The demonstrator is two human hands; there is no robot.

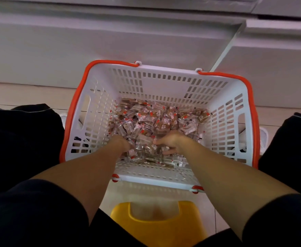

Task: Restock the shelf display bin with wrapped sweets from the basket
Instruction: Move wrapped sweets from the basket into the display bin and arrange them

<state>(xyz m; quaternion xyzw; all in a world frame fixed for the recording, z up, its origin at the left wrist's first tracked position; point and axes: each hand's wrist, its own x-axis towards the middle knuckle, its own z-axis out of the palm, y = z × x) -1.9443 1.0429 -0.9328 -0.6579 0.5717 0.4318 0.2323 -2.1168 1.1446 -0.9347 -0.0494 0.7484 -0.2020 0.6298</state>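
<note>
both hands reach down into the white slatted basket (pixel 222 111) with its orange rim, which sits on the pale floor between the person's dark-trousered knees. the wrapped sweets (pixel 156 118) – clear wrappers with brown and red – lie heaped across the basket's bottom. the left hand (pixel 123 145) is dug into the pile, fingers buried, so i cannot tell whether it grips anything. the right hand (pixel 167 142) has its fingers curled around a clump of sweets near the near wall. a yellow stool (pixel 156 227) shows below, and a white shelf base (pixel 110 41) stands just beyond the basket.
</note>
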